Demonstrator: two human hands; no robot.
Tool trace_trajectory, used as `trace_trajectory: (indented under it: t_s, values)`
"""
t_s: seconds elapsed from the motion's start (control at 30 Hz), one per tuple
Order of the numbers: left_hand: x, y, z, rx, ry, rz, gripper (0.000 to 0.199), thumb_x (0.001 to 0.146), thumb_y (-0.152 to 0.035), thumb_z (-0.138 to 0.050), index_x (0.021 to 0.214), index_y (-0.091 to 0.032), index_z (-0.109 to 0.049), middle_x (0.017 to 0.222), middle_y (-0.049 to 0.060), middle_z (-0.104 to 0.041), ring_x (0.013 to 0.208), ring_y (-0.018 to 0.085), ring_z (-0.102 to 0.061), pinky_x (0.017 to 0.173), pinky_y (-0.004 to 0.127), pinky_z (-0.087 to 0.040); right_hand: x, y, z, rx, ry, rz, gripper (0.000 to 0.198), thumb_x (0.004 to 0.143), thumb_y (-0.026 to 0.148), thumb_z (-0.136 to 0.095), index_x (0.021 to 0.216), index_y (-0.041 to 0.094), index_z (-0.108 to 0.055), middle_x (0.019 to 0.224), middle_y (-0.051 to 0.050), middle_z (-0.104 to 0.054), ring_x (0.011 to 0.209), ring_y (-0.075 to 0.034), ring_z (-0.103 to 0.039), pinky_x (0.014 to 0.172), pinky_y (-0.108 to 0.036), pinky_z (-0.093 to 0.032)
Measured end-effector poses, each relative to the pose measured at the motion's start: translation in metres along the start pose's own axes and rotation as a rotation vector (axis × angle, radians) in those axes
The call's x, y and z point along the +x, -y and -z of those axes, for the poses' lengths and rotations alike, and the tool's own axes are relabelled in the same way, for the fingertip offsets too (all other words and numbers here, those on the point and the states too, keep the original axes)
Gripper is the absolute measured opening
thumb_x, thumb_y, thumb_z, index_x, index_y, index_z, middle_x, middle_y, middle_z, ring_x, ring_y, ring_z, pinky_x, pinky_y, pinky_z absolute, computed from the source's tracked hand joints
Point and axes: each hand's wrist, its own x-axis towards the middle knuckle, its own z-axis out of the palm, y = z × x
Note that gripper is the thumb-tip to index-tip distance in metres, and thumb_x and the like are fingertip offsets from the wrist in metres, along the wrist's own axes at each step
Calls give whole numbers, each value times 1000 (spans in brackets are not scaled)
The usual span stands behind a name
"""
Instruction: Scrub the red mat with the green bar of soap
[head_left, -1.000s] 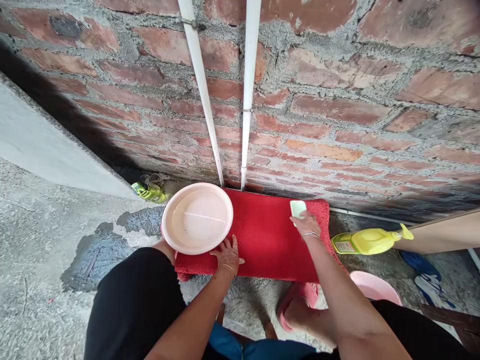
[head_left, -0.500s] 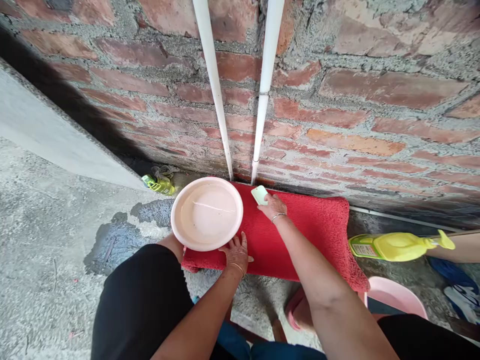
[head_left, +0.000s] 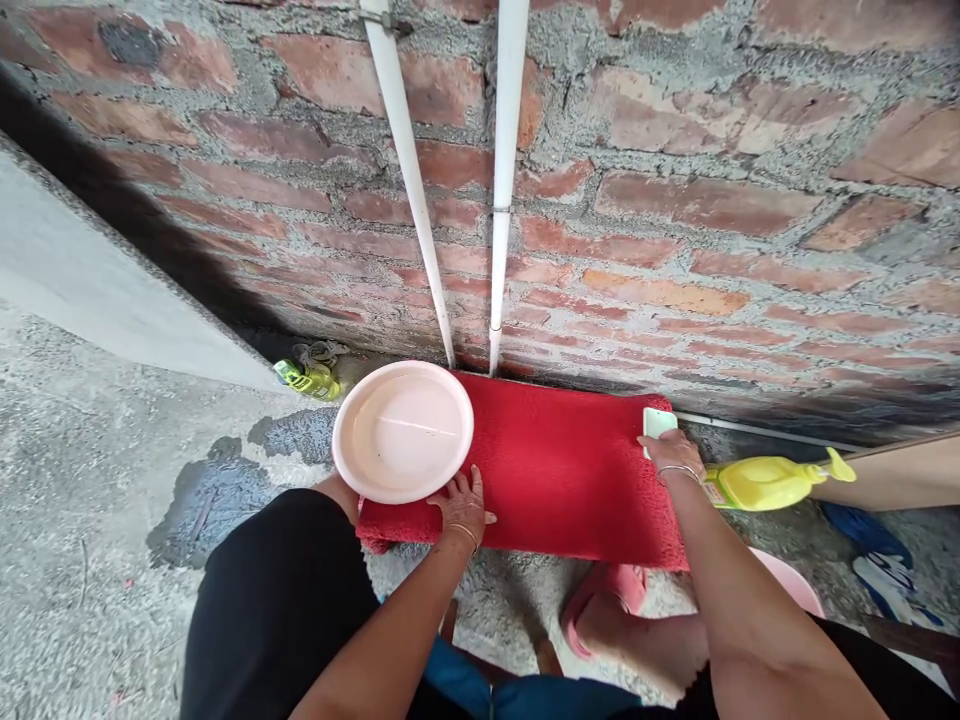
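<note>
So the right hand point(head_left: 675, 457) has slid from the middle of the mat point(head_left: 555, 460), over by the basin, all the way to the mat's right end, and the green block point(head_left: 660, 422) has gone with it. It's got a grip on that block, fingers round the near end, while the far end sticks out toward the wall point(head_left: 660, 205).

Left hand point(head_left: 463, 508) hasn't really budged: it's grasping nothing, just spread flat on the red mat with the fingers right up by the basin point(head_left: 340, 440). Can't tell if they actually touch the rim. The basin's pale pink, has water in it and sits on the mat's left end.

Around all that: a yellow bottle point(head_left: 765, 484) just past the mat's right end, a smaller bottle point(head_left: 319, 384) on the floor point(head_left: 82, 450) left of the basin, two white pipes point(head_left: 501, 150) running down the brick, and a pink tub point(head_left: 795, 582) partly hidden behind the right arm.
</note>
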Motion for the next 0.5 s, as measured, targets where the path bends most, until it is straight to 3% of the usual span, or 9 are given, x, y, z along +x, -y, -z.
trace_trajectory:
  t_s: [0.1, 0.23, 0.33, 0.5]
  values:
    - [1, 0, -1, -15, 19, 0, 104, 70, -63, -69, 154, -25, -22, 147, 24, -38, 129, 45, -36, 86, 71, -42, -37, 39, -16, 68, 32, 145, 52, 80, 58, -60, 119, 23, -59, 120, -16, -57, 105, -28, -62, 85, -37, -46]
    - [1, 0, -2, -48, 33, 2, 104, 70, -63, -68, 155, -27, -20, 147, 21, -38, 130, 44, -35, 88, 72, -40, -109, 121, -47, 81, 89, 407, 45, 79, 56, -63, 114, 29, -59, 116, -7, -59, 102, -23, -62, 84, -32, -46]
    - [0, 1, 0, -70, 42, 1, 103, 71, -62, -68, 155, -27, -19, 148, 21, -38, 130, 45, -34, 89, 73, -38, -154, 173, -70, 84, 165, 505, 43, 79, 58, -61, 113, 31, -58, 114, -4, -59, 99, -21, -62, 82, -32, -46]
    - [1, 1, 3, -80, 68, -4, 104, 70, -62, -69, 155, -26, -20, 148, 22, -37, 131, 46, -33, 88, 74, -39, -187, 208, -92, 53, 197, 654, 41, 82, 55, -58, 112, 27, -58, 115, -7, -56, 105, -24, -59, 82, -34, -46]
